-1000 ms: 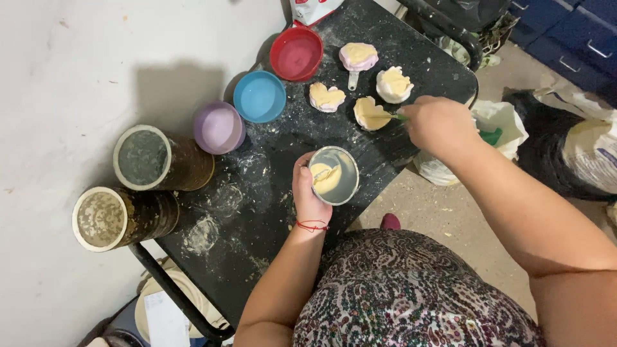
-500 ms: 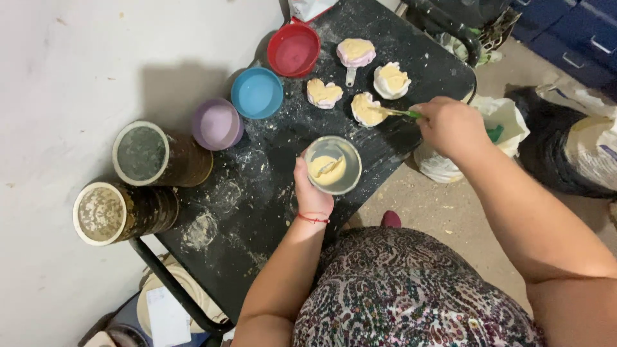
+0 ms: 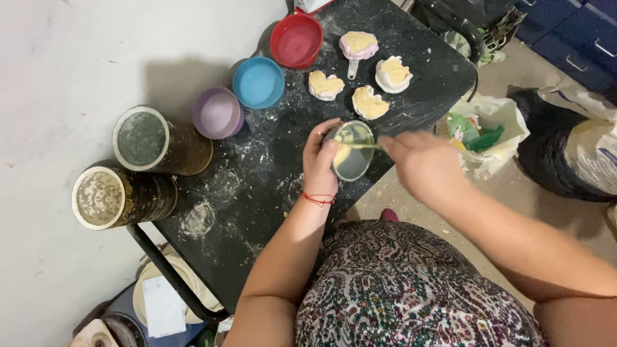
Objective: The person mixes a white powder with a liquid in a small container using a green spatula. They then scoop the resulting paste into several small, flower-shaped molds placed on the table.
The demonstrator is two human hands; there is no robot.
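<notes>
Looking down from the head camera, a black table point(image 3: 257, 212) dusted with white powder holds red point(image 3: 296, 40), blue point(image 3: 258, 82) and purple point(image 3: 218, 113) bowls, two tall jars point(image 3: 160, 140) and four small filled moulds point(image 3: 369, 103). At the table's near edge, the left hand point(image 3: 319, 162) curls its fingers around a small metal cup point(image 3: 351, 151) of pale yellow paste. The right hand point(image 3: 421, 164) is blurred, fingers pinched on a thin stick point(image 3: 366, 146) reaching into the cup.

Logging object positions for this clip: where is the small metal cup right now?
In the head view, the small metal cup is held in the left hand over the black table's near edge, just below the filled moulds.
</notes>
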